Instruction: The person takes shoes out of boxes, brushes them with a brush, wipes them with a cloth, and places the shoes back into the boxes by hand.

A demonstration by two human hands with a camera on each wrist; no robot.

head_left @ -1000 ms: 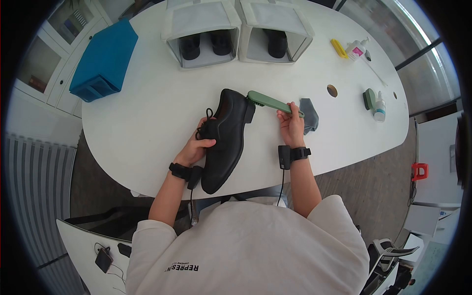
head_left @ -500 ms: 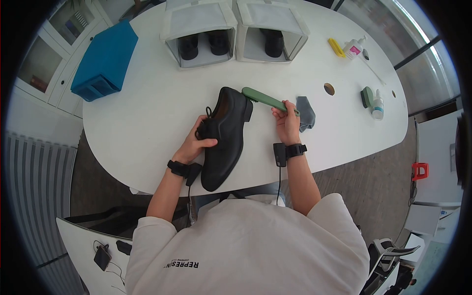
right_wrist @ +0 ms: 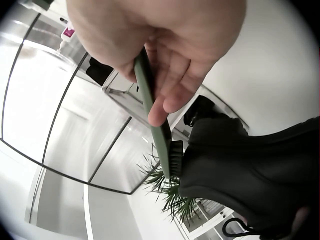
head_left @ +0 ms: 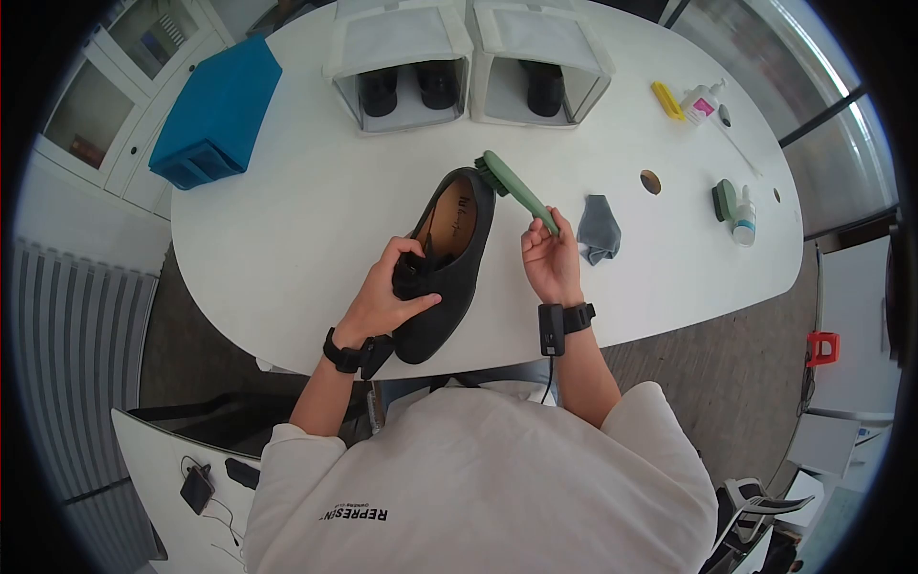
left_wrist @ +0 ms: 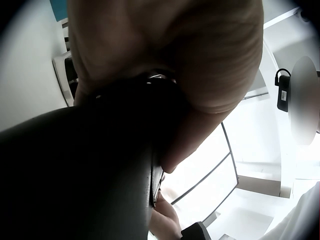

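A black lace-up dress shoe [head_left: 457, 287] is held over the table's near side, its toe towards the person and its tan insole showing. My left hand [head_left: 378, 297] grips it across the laces, thumb on the upper. In my right hand [head_left: 553, 258] is a green-handled brush [head_left: 521, 196], pinched by the handle's end. The brush's dark bristles [right_wrist: 175, 159] meet the back of the shoe's heel in the right wrist view. The left wrist view shows mostly the dark shoe [left_wrist: 100, 165] under the palm.
Two white boxes [head_left: 400, 48] with dark shoes inside stand at the back of the white table [head_left: 287, 249]. A blue box [head_left: 218, 110] lies at left. Right of the hands are a grey cloth [head_left: 600, 231], a pump bottle [head_left: 701, 102], a second green brush [head_left: 724, 199] and a spray bottle [head_left: 745, 220].
The shoe has rolled in my left hand, so its opening and insole now face up. My right hand has shifted slightly left, and the brush now slants more steeply along the heel.
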